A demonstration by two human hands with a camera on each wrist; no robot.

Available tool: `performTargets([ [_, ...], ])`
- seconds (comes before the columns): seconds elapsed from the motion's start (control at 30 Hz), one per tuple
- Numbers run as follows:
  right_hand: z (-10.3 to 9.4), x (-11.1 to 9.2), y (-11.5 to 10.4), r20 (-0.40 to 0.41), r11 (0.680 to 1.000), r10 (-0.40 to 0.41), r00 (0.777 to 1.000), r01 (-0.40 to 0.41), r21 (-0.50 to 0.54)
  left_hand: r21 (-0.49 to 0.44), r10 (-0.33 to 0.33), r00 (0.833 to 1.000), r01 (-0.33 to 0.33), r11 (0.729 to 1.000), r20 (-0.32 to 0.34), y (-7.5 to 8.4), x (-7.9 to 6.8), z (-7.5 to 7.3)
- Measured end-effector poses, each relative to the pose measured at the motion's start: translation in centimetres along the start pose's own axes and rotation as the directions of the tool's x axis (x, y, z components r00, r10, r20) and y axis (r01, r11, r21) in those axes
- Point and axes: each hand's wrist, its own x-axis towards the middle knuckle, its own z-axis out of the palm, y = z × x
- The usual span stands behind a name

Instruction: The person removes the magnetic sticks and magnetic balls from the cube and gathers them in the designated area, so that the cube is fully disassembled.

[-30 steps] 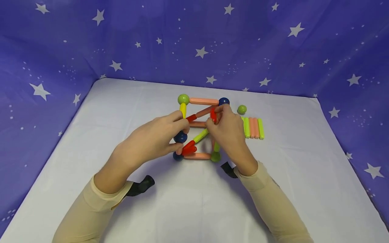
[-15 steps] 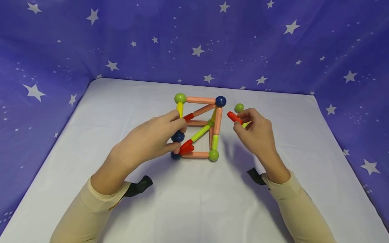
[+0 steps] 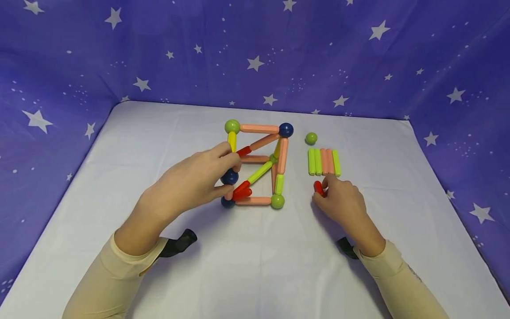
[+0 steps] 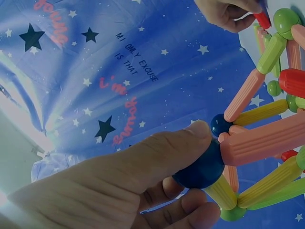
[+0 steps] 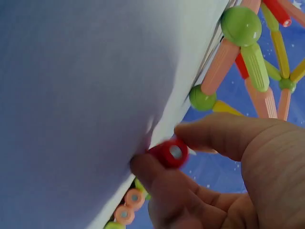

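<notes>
A frame of magnetic rods and balls stands mid-table, with pink rods point(image 3: 259, 128), green balls point(image 3: 277, 201) and red rods point(image 3: 244, 191) among its parts. My left hand point(image 3: 199, 177) grips a dark blue ball point(image 4: 202, 167) on its near left side, thumb on one side and fingers curled on the other. To the right of the frame, low over the table, my right hand point(image 3: 340, 199) pinches a short red rod point(image 5: 167, 153) between thumb and fingertips. In the right wrist view the rod's metal end shows; in the head view the hand covers part of it.
A row of loose green and pink rods point(image 3: 326, 161) lies just beyond my right hand. Behind that row sits a single green ball point(image 3: 311, 138). The white-covered table point(image 3: 255, 266) is backed by a blue starry cloth point(image 3: 255, 44).
My right hand has come away from the frame with the red rod, moving right and then down toward the table in front of the loose rods. The left hand keeps its grip on the ball.
</notes>
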Motion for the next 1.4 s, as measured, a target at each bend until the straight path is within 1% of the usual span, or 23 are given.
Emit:
performTargets([
  [0.1,0.4,0.3,-0.3,0.044,1.0,-0.018,0.999,0.017,0.025,0.003,-0.011,1.0,0.011,1.0,0.009,-0.1,-0.1,-0.1],
  [0.17,0.5,0.5,-0.6,0.05,0.999,-0.026,0.998,0.024,0.033,0.006,-0.019,1.0,0.019,1.0,0.015,0.0,-0.2,-0.2],
  [0.27,0.3,0.7,-1.3,0.0,0.998,-0.057,0.998,0.057,0.007,0.004,-0.027,0.999,0.027,1.0,0.025,0.0,-0.1,-0.3],
  [0.33,0.0,0.6,-2.3,-0.05,0.994,-0.11,0.993,0.11,-0.002,-0.001,-0.03,0.999,0.03,1.0,0.029,0.0,-0.1,-0.3],
  [0.37,-0.3,0.6,-3.0,-0.077,0.988,-0.154,0.985,0.154,0.0,-0.003,-0.03,0.999,0.03,1.0,0.03,0.0,-0.1,-0.3],
  [0.43,-0.7,0.5,-4.7,-0.119,0.963,-0.263,0.957,0.269,0.035,-0.009,-0.026,0.999,0.026,1.0,0.029,0.0,-0.1,-0.3],
  [0.5,-0.9,0.5,-6.6,-0.119,0.915,-0.377,0.918,0.39,0.106,-0.01,-0.019,1.0,0.019,1.0,0.023,-0.1,-0.1,-0.3],
  [0.57,-0.8,0.6,-8.5,-0.097,0.85,-0.484,0.87,0.493,0.183,-0.008,-0.011,1.0,0.011,1.0,0.013,-0.2,-0.2,-0.3],
  [0.6,-0.6,0.6,-9.4,-0.075,0.823,-0.524,0.848,0.527,0.212,-0.008,-0.007,1.0,0.007,1.0,0.007,-0.2,-0.2,-0.3],
  [0.67,0.0,0.7,-11.1,-0.031,0.785,-0.583,0.812,0.573,0.237,-0.005,0.0,1.0,0.0,1.0,-0.002,-0.3,-0.3,-0.3],
  [0.77,1.2,0.6,-13.0,-0.007,0.754,-0.638,0.77,0.627,0.197,-0.008,0.006,1.0,-0.006,1.0,-0.012,-0.3,-0.3,-0.3],
  [0.87,2.3,0.3,-14.0,0.002,0.734,-0.667,0.745,0.658,0.168,-0.009,0.004,1.0,-0.004,1.0,-0.012,-0.3,-0.2,-0.2],
  [0.93,2.7,0.0,-14.2,0.048,0.726,-0.679,0.732,0.661,0.19,-0.003,-0.001,1.0,0.001,1.0,-0.011,-0.3,-0.2,-0.2],
  [1.0,2.8,-0.4,-14.0,0.119,0.722,-0.684,0.719,0.646,0.247,0.002,-0.007,1.0,0.007,1.0,-0.005,-0.3,-0.2,-0.3],
  [1.07,2.8,-0.7,-13.7,0.182,0.73,-0.677,0.714,0.618,0.292,0.008,-0.012,1.0,0.012,1.0,-0.004,-0.3,-0.2,-0.3],
  [1.1,2.8,-0.9,-13.5,0.2,0.736,-0.669,0.716,0.6,0.314,0.012,-0.015,1.0,0.015,1.0,-0.004,-0.3,-0.2,-0.3],
  [1.17,2.5,-1.2,-12.6,0.191,0.743,-0.653,0.733,0.573,0.345,0.01,-0.019,1.0,0.019,1.0,-0.001,-0.2,-0.2,-0.3],
  [1.2,2.3,-1.3,-12.1,0.171,0.747,-0.643,0.747,0.561,0.357,0.011,-0.02,1.0,0.02,1.0,0.0,-0.2,-0.1,-0.3],
  [1.27,1.9,-1.4,-10.7,0.107,0.747,-0.621,0.776,0.546,0.379,0.009,-0.022,1.0,0.022,1.0,0.003,-0.1,-0.1,-0.3],
  [1.37,1.3,-1.2,-8.0,-0.02,0.746,-0.572,0.82,0.53,0.402,0.007,-0.024,1.0,0.024,1.0,0.014,-0.1,-0.2,-0.4],
  [1.4,1.0,-1.2,-7.0,-0.068,0.752,-0.545,0.835,0.524,0.4,0.007,-0.024,1.0,0.024,1.0,0.016,0.0,-0.2,-0.4],
])
